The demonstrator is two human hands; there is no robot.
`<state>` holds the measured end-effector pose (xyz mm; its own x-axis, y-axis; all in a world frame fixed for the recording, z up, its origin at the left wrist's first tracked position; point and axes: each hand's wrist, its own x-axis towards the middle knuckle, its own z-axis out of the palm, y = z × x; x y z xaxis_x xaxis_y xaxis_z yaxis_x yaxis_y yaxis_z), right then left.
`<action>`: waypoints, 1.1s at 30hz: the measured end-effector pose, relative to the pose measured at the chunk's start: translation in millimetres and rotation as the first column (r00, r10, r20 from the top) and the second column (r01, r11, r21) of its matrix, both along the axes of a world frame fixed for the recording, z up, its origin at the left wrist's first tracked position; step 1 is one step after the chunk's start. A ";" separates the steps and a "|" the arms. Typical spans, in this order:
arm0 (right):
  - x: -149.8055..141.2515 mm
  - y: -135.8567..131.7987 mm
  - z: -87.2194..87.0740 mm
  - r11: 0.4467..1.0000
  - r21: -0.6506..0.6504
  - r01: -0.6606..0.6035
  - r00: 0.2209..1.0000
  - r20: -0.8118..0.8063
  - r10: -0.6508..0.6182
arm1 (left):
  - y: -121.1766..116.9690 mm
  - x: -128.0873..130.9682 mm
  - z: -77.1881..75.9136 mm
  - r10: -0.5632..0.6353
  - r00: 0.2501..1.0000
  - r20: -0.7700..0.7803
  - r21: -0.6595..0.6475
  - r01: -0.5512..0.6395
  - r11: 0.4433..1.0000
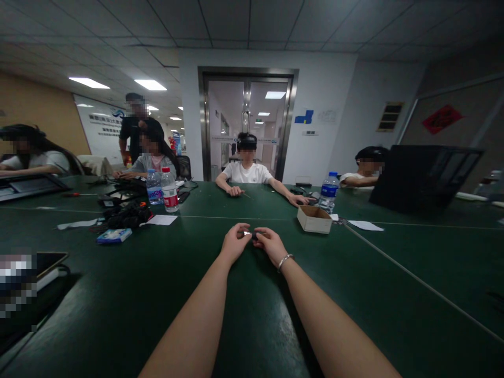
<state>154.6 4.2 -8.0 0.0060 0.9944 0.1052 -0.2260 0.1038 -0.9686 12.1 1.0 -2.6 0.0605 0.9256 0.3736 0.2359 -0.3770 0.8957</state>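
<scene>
Bare forearms (189,320) come in closest, stretched over the green surface (98,304). Grip-wise, left hand (236,241) and right hand (271,244) both have fingertips pinched nearly together on a small dark piece (255,236) with a bright end. It's held between them over the surface, too tiny to tell what it is. Bracelet (285,262) on the right wrist.

Just past that, to the right: an open box (315,224), blue-capped bottle (329,191) right behind it, and a co-worker's hand (301,200) beside that. Off left there's a blue-white pack (114,235), a black tangle (126,214) and a red-capped bottle (169,197). Big black tower (425,178) partly blocks another person (364,176).

Bottle labels are too blurry to read, and I can't make out the wall sign (102,126) either. Red diamond (441,118) looks like it says 福.
</scene>
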 end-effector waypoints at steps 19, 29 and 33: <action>-1.2 -2.2 2.5 1.000 -0.013 0.012 1.000 0.008 -0.012 | 2.4 -1.7 -2.6 0.038 0.998 -0.045 0.003 -0.038 0.999; -1.1 -2.3 0.8 1.000 0.013 0.008 1.000 0.028 -0.008 | 5.8 -1.7 -7.6 0.044 0.996 -0.079 -0.062 -0.049 0.997; -0.4 -0.1 -0.9 1.000 0.014 0.006 1.000 -0.001 -0.006 | 7.9 -1.7 -8.0 0.025 1.000 -0.007 -0.073 -0.025 0.997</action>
